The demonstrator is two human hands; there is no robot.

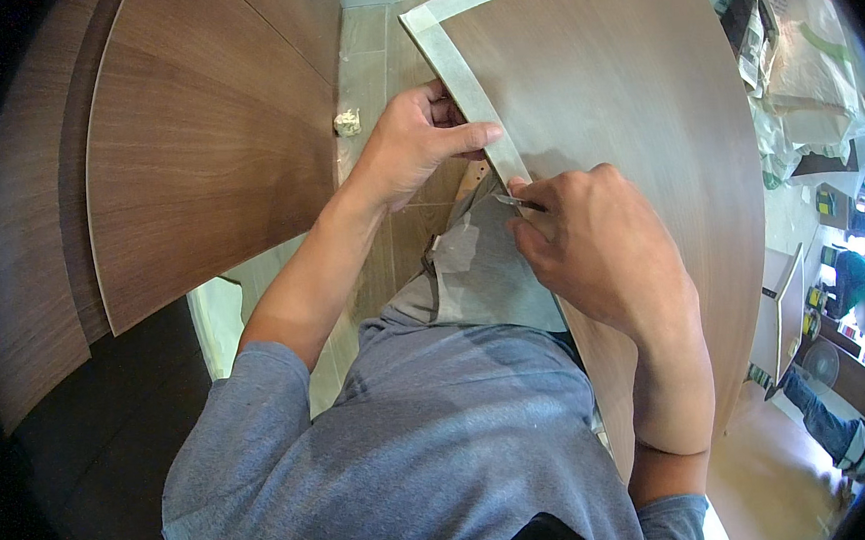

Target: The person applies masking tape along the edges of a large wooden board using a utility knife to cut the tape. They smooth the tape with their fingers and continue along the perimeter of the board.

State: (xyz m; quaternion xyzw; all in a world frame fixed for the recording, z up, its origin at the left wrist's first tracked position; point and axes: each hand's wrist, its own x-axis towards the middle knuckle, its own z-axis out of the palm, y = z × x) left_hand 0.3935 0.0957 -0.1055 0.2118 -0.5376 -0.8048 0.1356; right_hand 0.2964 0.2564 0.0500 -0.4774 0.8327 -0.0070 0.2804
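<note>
A wood-grain panel (615, 84) lies before me on my right, with pale tape (467, 72) along its left and far edges. My left hand (423, 135) grips the panel's left edge, thumb on the tape and fingers curled around the side. Just nearer to my body, my right hand (600, 239) holds a small cutter knife (522, 203) between thumb and fingers. Its blade points left at the panel's edge, by the near end of the visible tape. Most of the knife's handle is hidden in the hand.
Darker wooden panels (219, 127) stand close on my left. A crumpled lump (348, 122) sits on the tiled floor (362, 72). Plastic-wrapped goods (801, 56) lie beyond the panel on the right. Farther off are a person in green (854, 282) and a fan (820, 363).
</note>
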